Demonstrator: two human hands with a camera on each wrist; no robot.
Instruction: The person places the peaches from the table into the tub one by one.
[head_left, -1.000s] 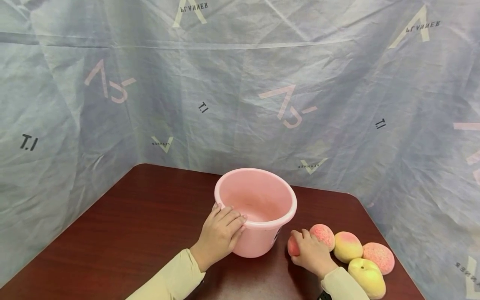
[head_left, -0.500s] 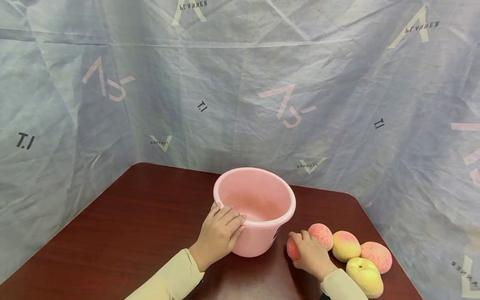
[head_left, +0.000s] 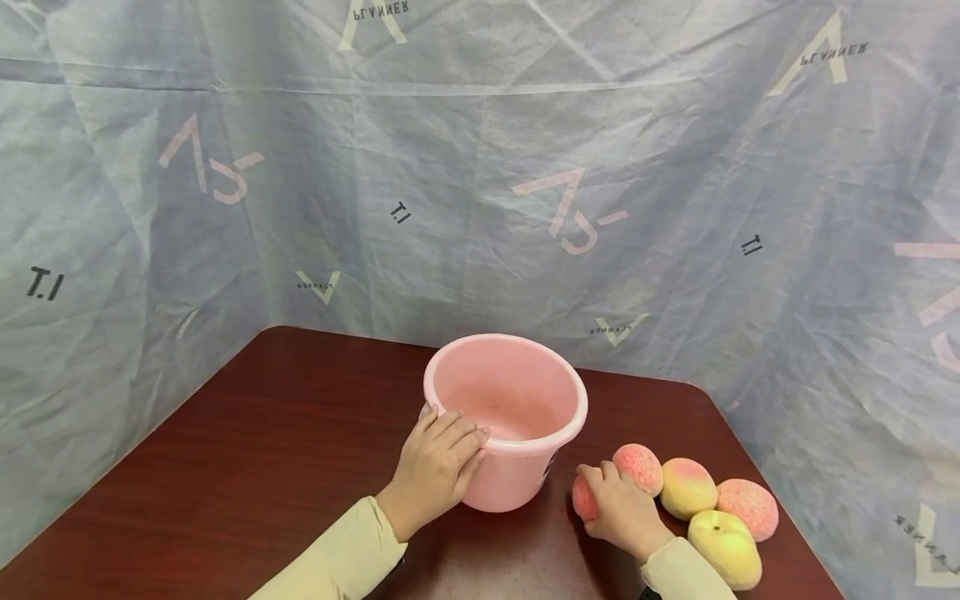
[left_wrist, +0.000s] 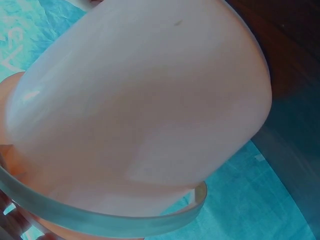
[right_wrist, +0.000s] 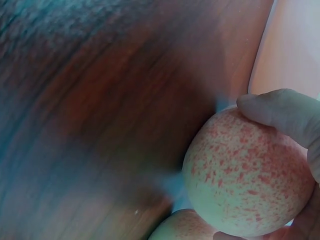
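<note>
A pink plastic bucket (head_left: pixel 504 475) stands upright on the dark reddish-brown table, its open top facing up. My left hand (head_left: pixel 438 458) grips the near-left rim, with the fingertips lying over the edge. The bucket's smooth outer wall (left_wrist: pixel 140 100) fills most of the left wrist view. Just right of the bucket, my right hand (head_left: pixel 624 508) holds a red-speckled peach (head_left: pixel 584 498), low at the tabletop. In the right wrist view, the thumb (right_wrist: pixel 280 110) lies over the top of this peach (right_wrist: pixel 245 170); the other fingers are partly hidden behind it.
A speckled pink peach (head_left: pixel 639 469) sits just beyond the right hand. Farther right are a yellow-pink peach (head_left: pixel 687 489), another speckled peach (head_left: pixel 747 508) and a yellow peach (head_left: pixel 725 550) near the table's right edge. Grey printed cloth (head_left: pixel 465 167) hangs behind the table (head_left: pixel 285 433).
The head view has shifted slightly, so everything sits a little farther left. Both hands keep the same holds on the bucket and the peach.
</note>
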